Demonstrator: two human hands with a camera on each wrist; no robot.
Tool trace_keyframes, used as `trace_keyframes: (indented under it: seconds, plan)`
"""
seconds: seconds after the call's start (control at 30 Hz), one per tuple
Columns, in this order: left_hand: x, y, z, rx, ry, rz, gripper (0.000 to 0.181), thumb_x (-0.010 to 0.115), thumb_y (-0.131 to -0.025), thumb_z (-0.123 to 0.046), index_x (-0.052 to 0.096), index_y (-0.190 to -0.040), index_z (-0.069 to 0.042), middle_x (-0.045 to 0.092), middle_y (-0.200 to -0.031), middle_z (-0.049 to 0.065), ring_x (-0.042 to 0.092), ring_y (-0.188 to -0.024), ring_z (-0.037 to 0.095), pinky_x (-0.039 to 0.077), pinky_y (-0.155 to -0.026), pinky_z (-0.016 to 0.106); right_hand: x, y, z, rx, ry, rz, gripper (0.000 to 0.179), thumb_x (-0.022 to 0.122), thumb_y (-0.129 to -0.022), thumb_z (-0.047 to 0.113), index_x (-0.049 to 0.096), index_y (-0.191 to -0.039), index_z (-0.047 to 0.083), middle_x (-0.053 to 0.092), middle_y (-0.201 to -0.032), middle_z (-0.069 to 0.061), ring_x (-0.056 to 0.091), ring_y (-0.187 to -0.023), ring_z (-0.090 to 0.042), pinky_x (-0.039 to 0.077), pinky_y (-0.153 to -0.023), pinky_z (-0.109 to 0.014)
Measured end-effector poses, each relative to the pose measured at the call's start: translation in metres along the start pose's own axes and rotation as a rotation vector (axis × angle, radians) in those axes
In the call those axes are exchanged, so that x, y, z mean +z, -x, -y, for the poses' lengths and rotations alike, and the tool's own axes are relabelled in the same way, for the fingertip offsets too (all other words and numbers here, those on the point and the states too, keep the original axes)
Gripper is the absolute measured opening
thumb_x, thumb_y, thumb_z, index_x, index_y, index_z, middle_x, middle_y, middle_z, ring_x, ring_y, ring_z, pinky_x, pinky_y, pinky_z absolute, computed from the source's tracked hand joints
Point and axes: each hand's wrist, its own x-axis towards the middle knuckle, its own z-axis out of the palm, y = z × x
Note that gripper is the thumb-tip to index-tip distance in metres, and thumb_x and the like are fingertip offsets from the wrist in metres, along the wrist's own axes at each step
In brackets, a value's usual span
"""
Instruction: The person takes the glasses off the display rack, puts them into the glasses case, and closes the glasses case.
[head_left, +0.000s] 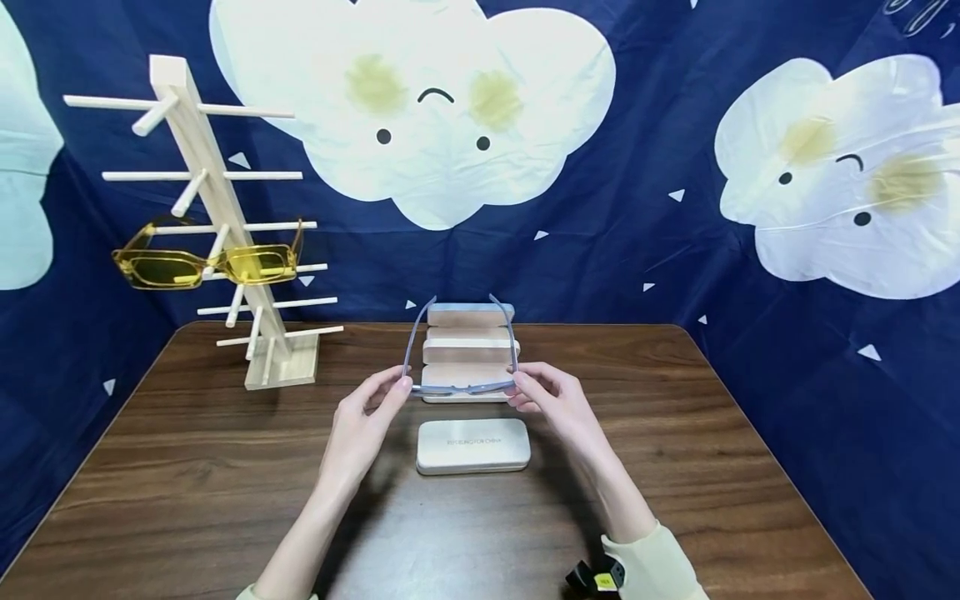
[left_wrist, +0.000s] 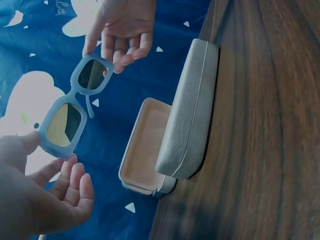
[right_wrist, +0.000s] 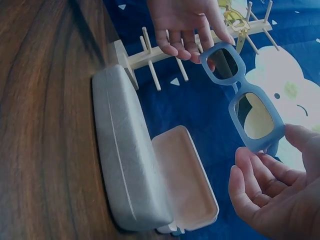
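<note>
A pair of light blue sunglasses is held between both hands, its arms unfolded and pointing away. The left hand pinches the left corner of the frame between thumb and fingers. At the opposite corner, the right hand pinches the frame the same way. In the left wrist view, the sunglasses show dark, reflective lenses. Below them lies a closed pale glasses case with small print on its lid. Behind it, partly under the sunglasses, are open case parts with a pinkish-beige lining; how many cases cannot be told.
A wooden peg stand rises at the back left of the brown table. Yellow sunglasses hang on its pegs. A dark blue cloth with cloud prints hangs behind. A small black device sits by the right sleeve.
</note>
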Motion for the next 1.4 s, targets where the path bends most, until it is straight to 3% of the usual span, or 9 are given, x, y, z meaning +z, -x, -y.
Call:
trace_keyframes:
  seconds: [0.33, 0.5, 0.67, 0.77, 1.03, 1.23, 1.4]
  plan:
    - [0.01, 0.003, 0.007, -0.039, 0.023, 0.026, 0.044, 0.059, -0.085, -0.057, 0.061, -0.121, -0.031, 0.067, -0.105, -0.006, 0.061, -0.095, 0.007, 0.046, -0.084, 0.023, -0.009, 0.008, -0.013, 0.021, 0.023, 0.033, 0.04, 0.06, -0.092, 0.031, 0.059, -0.121, 0.002, 0.068, -0.1, -0.022, 0.069, -0.085, -0.023, 0.055, -0.083, -0.045]
    - [0.012, 0.003, 0.008, -0.035, 0.025, 0.034, 0.041, 0.06, -0.086, -0.054, 0.062, -0.119, -0.03, 0.066, -0.105, -0.004, 0.061, -0.094, 0.008, 0.047, -0.086, 0.022, -0.01, 0.009, -0.015, 0.021, 0.014, 0.04, 0.036, 0.06, -0.092, 0.031, 0.061, -0.118, 0.006, 0.067, -0.101, -0.024, 0.066, -0.091, -0.039, 0.051, -0.085, -0.055]
    - [0.011, 0.004, 0.009, -0.033, 0.019, 0.04, 0.041, 0.06, -0.087, -0.052, 0.062, -0.12, -0.028, 0.066, -0.104, -0.001, 0.061, -0.095, 0.013, 0.047, -0.088, 0.025, -0.01, 0.009, -0.016, 0.03, -0.004, 0.036, 0.033, 0.061, -0.092, 0.031, 0.062, -0.116, 0.008, 0.067, -0.101, -0.025, 0.062, -0.095, -0.047, 0.05, -0.086, -0.056]
    - [0.011, 0.004, 0.009, -0.027, 0.011, 0.049, 0.041, 0.059, -0.087, -0.052, 0.062, -0.12, -0.028, 0.066, -0.104, -0.002, 0.061, -0.095, 0.014, 0.047, -0.088, 0.026, -0.01, 0.011, -0.016, 0.037, -0.015, 0.023, 0.033, 0.061, -0.091, 0.03, 0.062, -0.116, 0.008, 0.067, -0.1, -0.023, 0.063, -0.094, -0.045, 0.051, -0.085, -0.055]
    - [0.013, 0.005, 0.01, 0.021, 0.024, 0.014, 0.04, 0.061, -0.089, -0.045, 0.057, -0.127, -0.032, 0.066, -0.102, 0.0, 0.06, -0.09, 0.003, 0.045, -0.084, 0.013, -0.007, 0.016, -0.016, 0.024, -0.029, 0.018, 0.033, 0.06, -0.093, 0.03, 0.062, -0.118, 0.009, 0.066, -0.102, -0.024, 0.065, -0.091, -0.037, 0.052, -0.084, -0.052]
    - [0.014, 0.005, 0.01, 0.054, -0.028, 0.015, 0.041, 0.058, -0.09, -0.046, 0.052, -0.131, -0.04, 0.066, -0.104, -0.005, 0.061, -0.093, 0.007, 0.047, -0.083, 0.017, -0.006, 0.016, -0.017, 0.018, -0.023, -0.027, 0.033, 0.06, -0.092, 0.029, 0.061, -0.12, 0.011, 0.067, -0.099, -0.023, 0.067, -0.083, -0.023, 0.054, -0.082, -0.048]
    - [0.015, 0.006, 0.011, 0.08, -0.036, 0.02, 0.04, 0.058, -0.09, -0.046, 0.052, -0.13, -0.043, 0.065, -0.1, -0.009, 0.061, -0.093, 0.003, 0.048, -0.082, 0.016, -0.005, 0.013, -0.017, 0.005, -0.013, -0.032, 0.036, 0.059, -0.093, 0.03, 0.059, -0.124, 0.01, 0.065, -0.101, -0.026, 0.067, -0.083, -0.022, 0.055, -0.081, -0.046]
